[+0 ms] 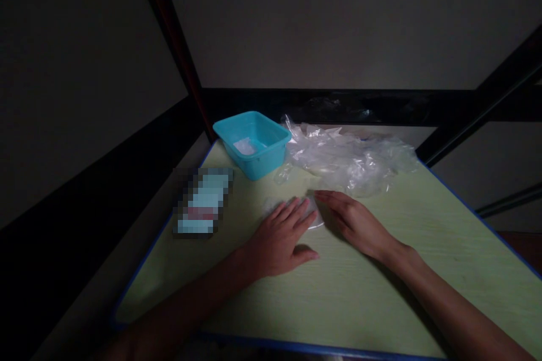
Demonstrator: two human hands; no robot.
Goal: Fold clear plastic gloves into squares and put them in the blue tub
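A clear plastic piece (317,221) lies on the tabletop (381,304), mostly hidden under the left hand (275,245), which rests flat with its fingers slightly spread. The right hand (359,223) has its fingers close together at the piece's edge (whether they pinch it, I cannot tell). Coarse pixelation masks a flat item (207,194) at left, leaving any writing unreadable. Beyond, crumpled clear plastic (359,161) blurs together beside a turquoise bin (266,163), whose pale contents (244,146) are indistinct.
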